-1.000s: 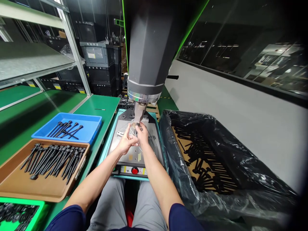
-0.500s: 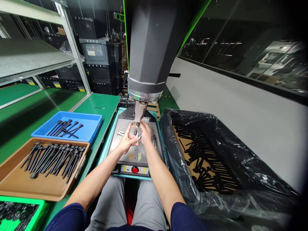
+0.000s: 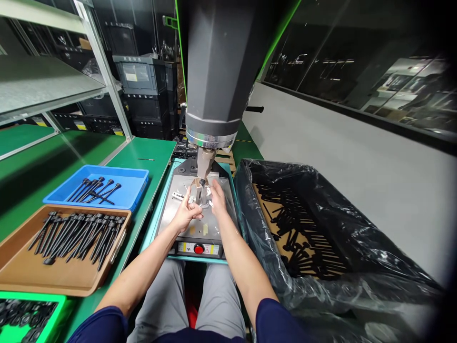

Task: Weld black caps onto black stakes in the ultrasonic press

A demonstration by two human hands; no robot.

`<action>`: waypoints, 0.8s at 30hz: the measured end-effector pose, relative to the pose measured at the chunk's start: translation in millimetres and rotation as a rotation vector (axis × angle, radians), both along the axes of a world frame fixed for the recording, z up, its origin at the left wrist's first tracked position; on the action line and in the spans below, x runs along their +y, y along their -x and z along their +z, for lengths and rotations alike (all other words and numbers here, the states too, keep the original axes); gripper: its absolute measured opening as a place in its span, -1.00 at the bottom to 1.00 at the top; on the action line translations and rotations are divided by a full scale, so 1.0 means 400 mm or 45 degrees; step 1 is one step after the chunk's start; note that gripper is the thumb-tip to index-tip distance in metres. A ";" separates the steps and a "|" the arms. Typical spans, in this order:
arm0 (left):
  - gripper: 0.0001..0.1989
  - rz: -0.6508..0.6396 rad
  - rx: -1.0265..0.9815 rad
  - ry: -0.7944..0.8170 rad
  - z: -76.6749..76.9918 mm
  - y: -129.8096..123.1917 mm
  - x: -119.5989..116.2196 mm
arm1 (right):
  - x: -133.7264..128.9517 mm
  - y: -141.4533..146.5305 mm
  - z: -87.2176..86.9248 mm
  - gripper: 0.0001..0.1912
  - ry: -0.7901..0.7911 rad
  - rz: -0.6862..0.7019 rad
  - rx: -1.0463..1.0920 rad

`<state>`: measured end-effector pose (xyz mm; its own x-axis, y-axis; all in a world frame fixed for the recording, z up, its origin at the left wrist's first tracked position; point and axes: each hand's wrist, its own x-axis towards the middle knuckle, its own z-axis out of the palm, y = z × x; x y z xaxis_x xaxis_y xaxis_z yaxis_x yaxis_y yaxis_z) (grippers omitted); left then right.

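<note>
Head view, left hand (image 3: 183, 215), label (image 3: 212, 249) (illegible)

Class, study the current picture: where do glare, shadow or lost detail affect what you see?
Head view: bright glints streak the black plastic liner; head view: shadow darkens part of the green bench; head view: the far right edge falls to black; head view: fine detail between left hand and right hand is hard to make out.
</note>
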<state>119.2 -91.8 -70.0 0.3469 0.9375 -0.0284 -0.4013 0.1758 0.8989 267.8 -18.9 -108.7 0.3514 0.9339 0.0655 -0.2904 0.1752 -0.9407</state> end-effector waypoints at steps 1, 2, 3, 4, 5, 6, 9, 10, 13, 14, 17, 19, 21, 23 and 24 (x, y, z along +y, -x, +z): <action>0.21 -0.002 -0.007 -0.001 -0.002 0.000 0.000 | -0.002 -0.002 0.000 -0.43 0.006 -0.003 -0.009; 0.21 -0.005 -0.010 0.002 -0.002 0.001 0.001 | -0.003 -0.003 0.001 -0.45 0.010 -0.009 -0.015; 0.21 -0.008 -0.007 0.006 -0.003 0.001 0.002 | -0.006 -0.004 0.001 -0.46 0.013 -0.007 -0.019; 0.21 -0.012 -0.001 0.009 -0.003 0.001 0.004 | -0.008 -0.005 0.001 -0.47 0.018 0.000 -0.020; 0.20 -0.012 0.002 0.010 -0.003 0.001 0.005 | -0.010 -0.006 0.000 -0.49 0.027 0.007 -0.022; 0.19 -0.009 0.003 0.007 -0.003 0.001 0.005 | -0.012 -0.006 -0.002 -0.50 0.035 0.015 -0.026; 0.16 0.010 -0.017 -0.019 -0.005 0.003 0.006 | -0.010 -0.007 -0.006 -0.50 0.016 0.022 -0.042; 0.15 0.017 -0.026 -0.027 -0.006 0.004 0.005 | -0.007 -0.007 -0.006 -0.50 -0.011 0.015 -0.046; 0.15 0.029 -0.038 -0.045 -0.007 0.006 0.003 | 0.004 -0.005 -0.001 -0.48 -0.090 0.009 -0.047; 0.15 0.030 -0.039 -0.049 -0.007 0.007 0.002 | 0.007 -0.003 0.002 -0.47 -0.104 0.012 -0.037; 0.16 0.038 -0.045 -0.058 -0.007 0.010 -0.001 | 0.010 0.004 0.008 -0.45 -0.117 0.055 0.018; 0.16 0.049 -0.050 -0.062 -0.007 0.012 -0.002 | 0.006 0.008 0.008 -0.42 -0.109 0.099 0.041; 0.16 0.052 -0.054 -0.056 -0.007 0.013 -0.003 | 0.001 0.011 0.002 -0.39 -0.079 0.135 0.039; 0.15 0.044 -0.049 -0.036 -0.010 0.013 -0.002 | -0.003 0.011 -0.008 -0.36 -0.033 0.143 0.034; 0.15 0.039 -0.043 -0.023 -0.013 0.012 -0.001 | -0.005 0.012 -0.015 -0.34 -0.008 0.138 0.034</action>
<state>114.3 -92.3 -75.1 0.3186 0.9479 0.0002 -0.4365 0.1466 0.8877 263.2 -20.9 -114.7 0.2499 0.9662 0.0633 -0.3326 0.1471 -0.9315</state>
